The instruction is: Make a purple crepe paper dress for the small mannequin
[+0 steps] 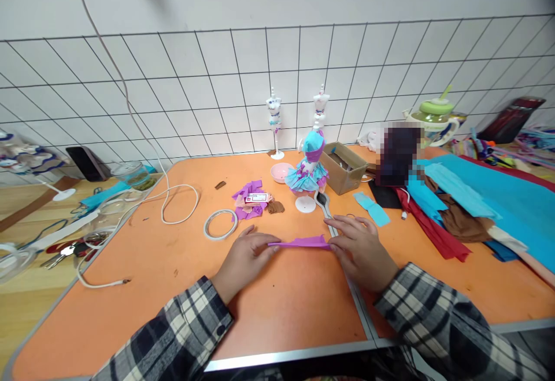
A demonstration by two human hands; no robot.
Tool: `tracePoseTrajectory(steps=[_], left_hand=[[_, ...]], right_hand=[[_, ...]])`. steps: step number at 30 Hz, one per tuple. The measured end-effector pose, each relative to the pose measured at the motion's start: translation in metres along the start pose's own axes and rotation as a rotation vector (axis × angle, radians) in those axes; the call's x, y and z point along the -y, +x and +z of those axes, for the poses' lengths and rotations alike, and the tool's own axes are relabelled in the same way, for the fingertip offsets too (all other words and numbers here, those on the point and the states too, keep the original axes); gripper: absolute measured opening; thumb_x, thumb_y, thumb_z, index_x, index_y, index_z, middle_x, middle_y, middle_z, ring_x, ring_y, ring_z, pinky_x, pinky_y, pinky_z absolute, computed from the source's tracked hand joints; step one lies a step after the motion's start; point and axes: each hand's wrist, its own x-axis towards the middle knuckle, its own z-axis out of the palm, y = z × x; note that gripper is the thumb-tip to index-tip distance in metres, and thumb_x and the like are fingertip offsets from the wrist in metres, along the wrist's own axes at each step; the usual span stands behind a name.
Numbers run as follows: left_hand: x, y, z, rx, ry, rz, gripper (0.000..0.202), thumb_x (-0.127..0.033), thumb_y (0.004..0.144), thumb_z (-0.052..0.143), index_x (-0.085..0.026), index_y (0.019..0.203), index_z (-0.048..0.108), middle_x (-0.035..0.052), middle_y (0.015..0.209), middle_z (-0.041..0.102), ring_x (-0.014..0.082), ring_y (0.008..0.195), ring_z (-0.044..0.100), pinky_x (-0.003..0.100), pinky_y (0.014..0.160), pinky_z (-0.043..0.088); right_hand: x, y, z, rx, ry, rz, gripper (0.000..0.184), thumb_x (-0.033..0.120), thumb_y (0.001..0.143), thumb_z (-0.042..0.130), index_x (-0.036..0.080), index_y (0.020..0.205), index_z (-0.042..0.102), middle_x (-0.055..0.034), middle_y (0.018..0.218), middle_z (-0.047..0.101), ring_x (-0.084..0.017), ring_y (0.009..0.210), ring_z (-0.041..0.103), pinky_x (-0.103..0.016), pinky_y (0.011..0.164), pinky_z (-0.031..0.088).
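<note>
A narrow strip of purple crepe paper (306, 243) stretches between my two hands, just above the orange table. My left hand (249, 255) pinches its left end between thumb and fingertips. At the other end, my right hand (361, 249) pinches the strip too, its remaining fingers loosely bent. Behind the strip stands a small dress form (309, 173) wearing a blue and purple ruffled paper dress. Grey-handled scissors (323, 204) lie beside its base, partly covered by my right hand. A roll of white tape (221, 224) rests left of the strip, near purple and brown paper scraps (251, 200).
Two bare-topped mini dress forms (274, 118) stand by the tiled wall. A pink bowl (281, 173) and a cardboard box (343, 167) flank the dressed form. Coloured paper sheets (489, 190) spread across the right side. A white cable (162, 196) and keys (65, 252) lie at left.
</note>
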Motion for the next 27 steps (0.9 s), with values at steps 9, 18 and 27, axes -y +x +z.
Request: tracePoseTrajectory(steps=[9,18,27], left_hand=[[-0.047,0.011,-0.026,0.034,-0.099,-0.035,0.019,-0.032,0.088,0.061,-0.024,0.082,0.077,0.0004,0.084,0.079,0.0200,0.079,0.072,0.050,0.113,0.032],[-0.094,0.040,-0.080,-0.149,-0.167,-0.028,0.030,-0.046,0.085,0.064,-0.023,0.101,0.075,0.0062,0.102,0.076,0.0249,0.096,0.070,0.038,0.088,0.054],[-0.087,0.110,-0.093,-0.138,-0.427,0.071,0.057,-0.055,0.081,0.067,-0.024,0.128,0.058,0.0107,0.142,0.055,0.0295,0.134,0.046,0.048,0.114,0.033]], right_hand=[[0.046,0.043,-0.032,0.013,0.255,-0.077,0.052,0.046,0.081,0.068,0.022,0.126,0.062,-0.0083,0.122,0.069,-0.028,0.118,0.057,-0.047,0.106,0.035],[0.053,0.099,-0.071,-0.009,0.450,0.004,0.011,0.025,0.085,0.064,0.026,0.081,0.074,0.0031,0.082,0.076,-0.016,0.077,0.067,-0.035,0.091,0.043],[0.031,0.128,-0.091,-0.108,0.266,0.287,0.020,0.031,0.088,0.057,0.030,0.091,0.076,0.0022,0.092,0.076,-0.021,0.089,0.069,-0.033,0.075,0.047]])
